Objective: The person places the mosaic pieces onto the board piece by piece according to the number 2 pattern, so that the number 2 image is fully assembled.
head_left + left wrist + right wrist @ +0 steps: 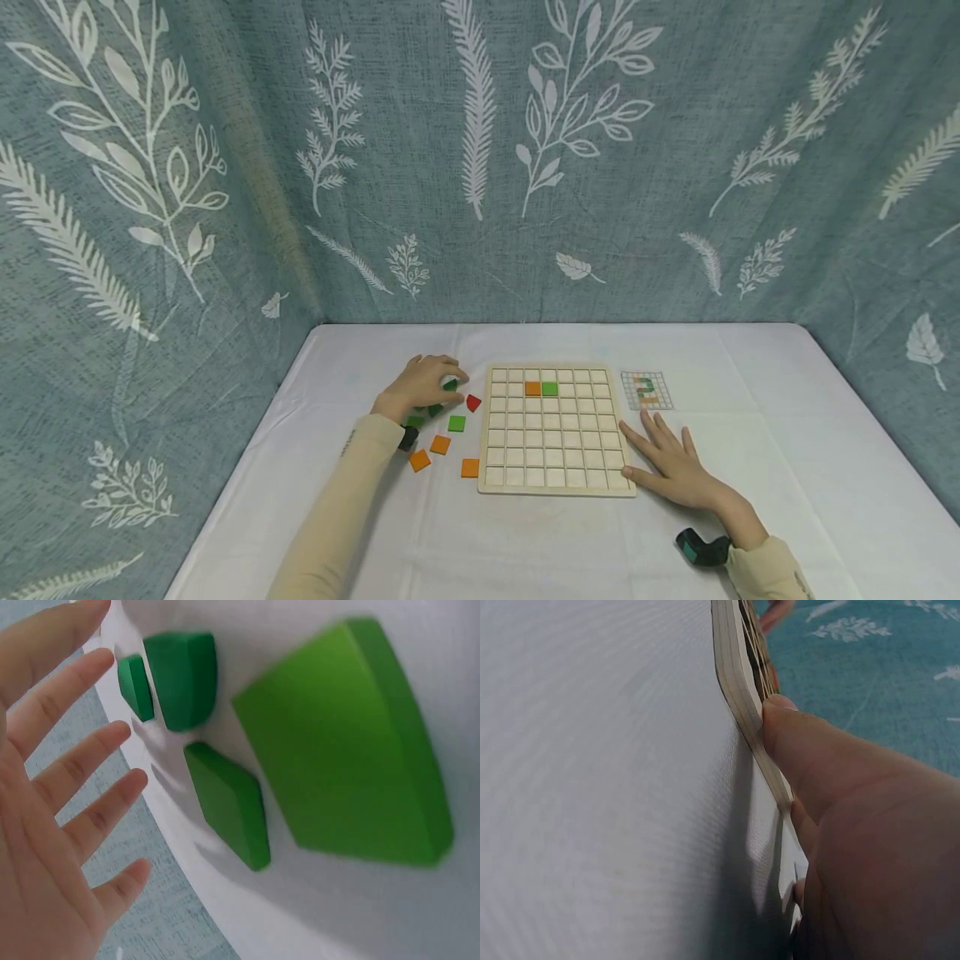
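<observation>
My left hand (pixel 422 385) hovers over several green pieces left of the board, fingers spread and slightly bent, nothing between them. In the left wrist view, a light green square tile (pixel 341 750) lies nearest the camera. Beyond it are a smaller green tile (pixel 227 806) and a dark green piece with a rounded end (pixel 184 681). My right hand (pixel 675 473) lies at the right side of the wooden grid board (pixel 555 457), with its thumb against the edge. An orange tile (pixel 532 388) and a green tile (pixel 550 388) sit side by side near the board's top.
A small gridded pattern card (pixel 647 390) lies right of the board. Left of it are a red piece (pixel 473 403), a loose green tile (pixel 457 423) and several orange tiles (pixel 440 445). A leaf-patterned curtain (pixel 480 250) hangs behind the white table (pixel 525 550).
</observation>
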`<state>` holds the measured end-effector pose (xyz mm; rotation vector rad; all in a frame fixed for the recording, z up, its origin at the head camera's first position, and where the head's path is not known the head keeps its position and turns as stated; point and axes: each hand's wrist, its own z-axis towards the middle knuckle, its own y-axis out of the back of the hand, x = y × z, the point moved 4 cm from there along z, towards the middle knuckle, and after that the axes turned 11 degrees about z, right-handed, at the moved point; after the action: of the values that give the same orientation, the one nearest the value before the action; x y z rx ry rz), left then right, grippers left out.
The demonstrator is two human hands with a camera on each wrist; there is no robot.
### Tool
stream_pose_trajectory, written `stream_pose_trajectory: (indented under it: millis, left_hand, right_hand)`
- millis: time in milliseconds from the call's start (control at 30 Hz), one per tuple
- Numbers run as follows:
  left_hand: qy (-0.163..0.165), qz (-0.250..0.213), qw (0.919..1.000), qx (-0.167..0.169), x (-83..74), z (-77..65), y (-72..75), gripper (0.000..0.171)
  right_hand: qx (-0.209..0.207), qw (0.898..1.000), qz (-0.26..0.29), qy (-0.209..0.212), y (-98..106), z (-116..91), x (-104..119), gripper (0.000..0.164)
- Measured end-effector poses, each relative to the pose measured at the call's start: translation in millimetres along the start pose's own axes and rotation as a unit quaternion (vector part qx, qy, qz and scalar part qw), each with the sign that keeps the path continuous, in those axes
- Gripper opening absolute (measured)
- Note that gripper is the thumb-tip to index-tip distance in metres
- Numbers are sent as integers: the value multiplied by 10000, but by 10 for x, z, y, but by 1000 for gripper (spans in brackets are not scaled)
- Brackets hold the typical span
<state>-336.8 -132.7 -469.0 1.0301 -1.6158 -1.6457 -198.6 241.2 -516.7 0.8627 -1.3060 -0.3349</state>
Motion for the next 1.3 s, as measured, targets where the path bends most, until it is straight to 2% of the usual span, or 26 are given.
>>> stream_pose_trajectory:
  millis: [567,1000,1300]
  left_hand:
    - [46,-18,9999,147,139,-62,-6,33]
    - [160,-130,9998,-62,176,-91,26,27]
    - [187,-164,9996,-156,144,-95,45,25]
  right_hand:
    - [-4,10000,25,38,1,-4,-11,67]
    - [18,10000,6,-17,3,5,-4,67]
    - [-63,10000,23,57,24,-9,52,67]
